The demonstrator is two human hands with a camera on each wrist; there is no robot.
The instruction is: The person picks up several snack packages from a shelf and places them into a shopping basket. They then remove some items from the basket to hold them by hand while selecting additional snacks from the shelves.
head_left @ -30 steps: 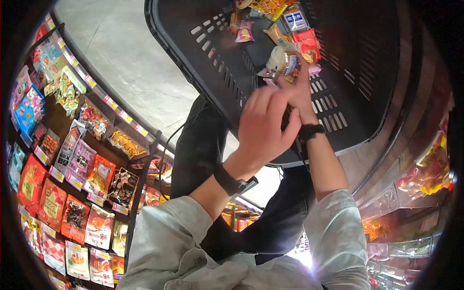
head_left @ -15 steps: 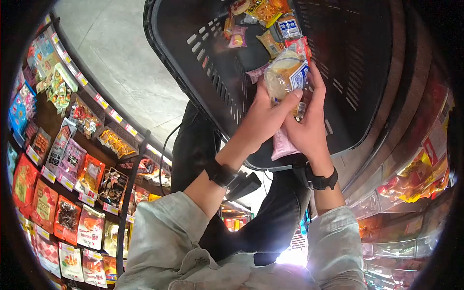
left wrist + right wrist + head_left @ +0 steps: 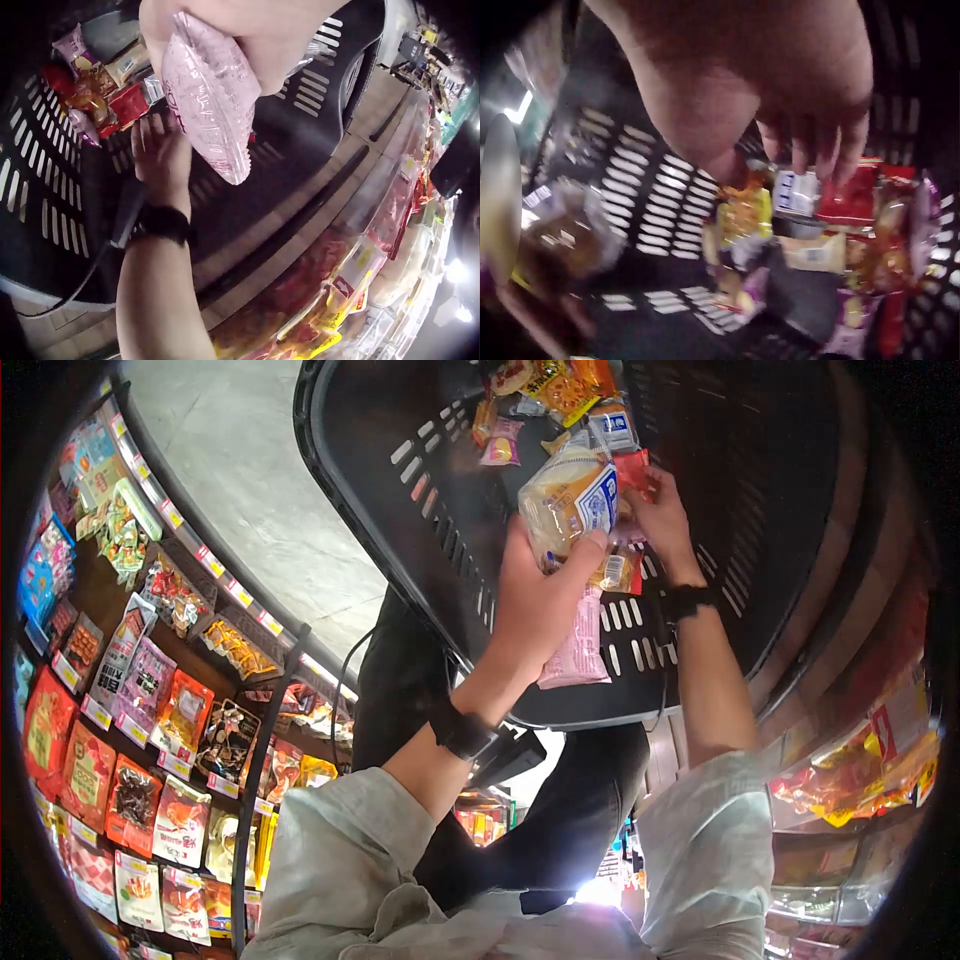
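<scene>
My left hand (image 3: 535, 605) grips a bundle of snack packets above a black shopping basket (image 3: 400, 480): a cream bread packet with a blue label (image 3: 570, 495) on top and a pink packet (image 3: 580, 645) hanging below. In the left wrist view the pink packet (image 3: 206, 105) sticks out from under my left hand (image 3: 247, 30). My right hand (image 3: 655, 505) reaches into the basket beside the bundle, fingers spread over the slotted bottom (image 3: 161, 154). In the right wrist view its fingertips (image 3: 810, 142) hover just above a blue-white packet (image 3: 793, 191) and a red packet (image 3: 851, 199), holding nothing.
Several loose snack packets (image 3: 560, 385) lie at the far end of the basket. Shelves of hanging snack bags (image 3: 120, 690) line the left side, and more stocked shelves (image 3: 860, 760) stand at the right. Grey floor (image 3: 240, 470) shows beyond the basket. My legs are under the basket.
My right hand has let go of the bundle and moved deeper into the basket. My left hand keeps the packets alone and has lifted them slightly.
</scene>
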